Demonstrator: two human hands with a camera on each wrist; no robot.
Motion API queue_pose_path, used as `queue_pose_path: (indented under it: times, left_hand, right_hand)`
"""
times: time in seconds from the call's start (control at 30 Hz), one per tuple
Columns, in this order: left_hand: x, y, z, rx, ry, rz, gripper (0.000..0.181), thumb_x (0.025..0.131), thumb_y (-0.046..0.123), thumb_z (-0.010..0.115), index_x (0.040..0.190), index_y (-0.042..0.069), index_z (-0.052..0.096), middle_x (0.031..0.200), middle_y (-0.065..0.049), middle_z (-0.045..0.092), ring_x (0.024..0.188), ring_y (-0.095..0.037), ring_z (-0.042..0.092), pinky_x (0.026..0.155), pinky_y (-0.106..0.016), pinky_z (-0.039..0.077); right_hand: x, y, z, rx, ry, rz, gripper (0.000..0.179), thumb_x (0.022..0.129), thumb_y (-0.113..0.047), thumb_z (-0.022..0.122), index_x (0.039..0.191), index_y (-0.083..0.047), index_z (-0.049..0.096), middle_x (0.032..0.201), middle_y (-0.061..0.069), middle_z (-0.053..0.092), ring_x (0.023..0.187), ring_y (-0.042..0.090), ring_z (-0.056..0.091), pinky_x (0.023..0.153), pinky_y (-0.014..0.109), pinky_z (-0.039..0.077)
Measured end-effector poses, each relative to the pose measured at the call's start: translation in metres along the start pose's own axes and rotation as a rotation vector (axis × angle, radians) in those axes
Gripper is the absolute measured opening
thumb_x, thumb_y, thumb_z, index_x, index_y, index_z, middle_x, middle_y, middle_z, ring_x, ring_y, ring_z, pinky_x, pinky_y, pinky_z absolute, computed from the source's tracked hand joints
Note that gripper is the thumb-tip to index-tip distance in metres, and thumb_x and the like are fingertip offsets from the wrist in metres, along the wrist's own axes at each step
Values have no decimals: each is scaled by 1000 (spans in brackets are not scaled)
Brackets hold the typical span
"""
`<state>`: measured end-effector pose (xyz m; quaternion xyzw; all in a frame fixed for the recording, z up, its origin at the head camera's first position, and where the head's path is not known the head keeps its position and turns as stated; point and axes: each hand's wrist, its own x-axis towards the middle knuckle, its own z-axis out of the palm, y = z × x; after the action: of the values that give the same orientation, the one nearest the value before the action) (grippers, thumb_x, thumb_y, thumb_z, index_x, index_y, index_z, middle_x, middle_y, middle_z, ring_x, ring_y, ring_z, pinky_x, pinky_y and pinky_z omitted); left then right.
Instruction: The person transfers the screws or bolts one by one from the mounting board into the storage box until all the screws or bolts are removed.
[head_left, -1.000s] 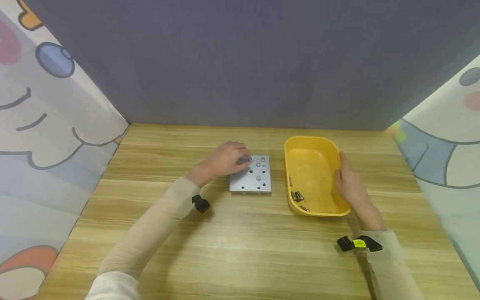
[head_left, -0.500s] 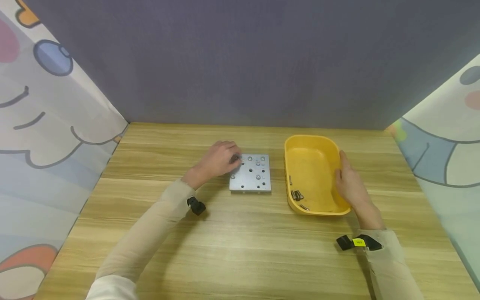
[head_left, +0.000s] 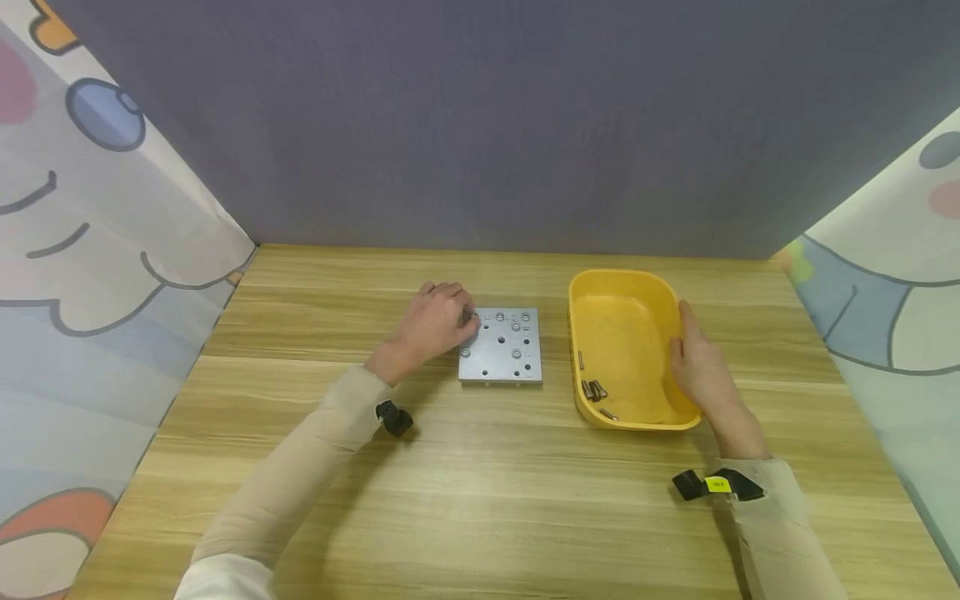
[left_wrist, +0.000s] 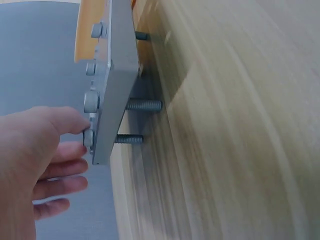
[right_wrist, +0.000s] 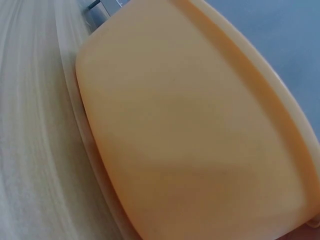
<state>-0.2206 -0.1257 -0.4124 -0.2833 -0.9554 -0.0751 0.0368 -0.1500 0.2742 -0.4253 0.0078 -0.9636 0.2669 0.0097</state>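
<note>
Left hand (head_left: 435, 321) pinches bolt (left_wrist: 88, 137) at 10 o'clock on plate (head_left: 489, 356); right hand (head_left: 702, 371) grips tray (head_left: 626, 337) at its 3 o'clock side.

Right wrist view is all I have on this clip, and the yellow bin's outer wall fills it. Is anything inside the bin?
Observer: Yes. In the head view, loose metal screws lie in the yellow bin, toward its left wall and near-left corner.
Operator: I can't see the left hand. What is it doing?
Observer: The left hand is pinching a screw head at the far left corner of the metal plate.
Operator: Does the plate have any open holes on top?
Observer: Yes, several, including two open holes along its near edge.
</note>
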Motion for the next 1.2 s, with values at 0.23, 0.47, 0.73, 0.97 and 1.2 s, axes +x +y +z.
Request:
queue_pose_path:
  times: [0.23, 0.47, 0.73, 0.97, 1.2]
  left_hand:
    - [-1, 7, -4, -24, -27, -71, 28, 100, 32, 63, 110, 8, 74, 110, -4, 70, 105, -25, 65, 102, -44, 47]
    - [1, 12, -1, -27, -7, -114, 26, 98, 28, 65, 110, 7, 75, 106, -5, 71, 102, -25, 66, 103, -43, 47]
    - [3, 12, 3, -27, 37, -110, 22, 95, 23, 68, 106, 6, 77, 103, -6, 72, 99, -24, 67, 102, -43, 49]
    - [2, 10, 7, -80, 94, -107, 19, 92, 20, 69, 100, 5, 78, 100, -7, 73, 96, -24, 68, 99, -43, 51]
    - [3, 8, 9, -99, 148, -80, 18, 90, 20, 71, 98, 5, 78, 102, -8, 75, 97, -25, 69, 99, -42, 53]
  right_hand:
    - [-1, -1, 0, 4, 3, -8, 60, 106, -3, 36, 159, 12, 10, 139, 51, 39, 110, 64, 55, 95, 73, 44]
    - [-2, 0, 0, 5, -4, -4, 61, 106, -3, 36, 159, 11, 10, 142, 50, 37, 110, 64, 55, 96, 73, 44]
    - [1, 1, -1, 5, -38, 10, 62, 108, -6, 36, 160, 9, 6, 138, 51, 41, 75, 41, 57, 78, 62, 50]
    - [1, 1, 0, 3, -23, 0, 61, 108, -4, 36, 160, 10, 7, 136, 52, 42, 80, 44, 58, 79, 64, 50]
    - [1, 1, 1, 9, -7, -7, 61, 107, -4, 36, 159, 11, 9, 137, 51, 42, 90, 53, 60, 85, 69, 48]
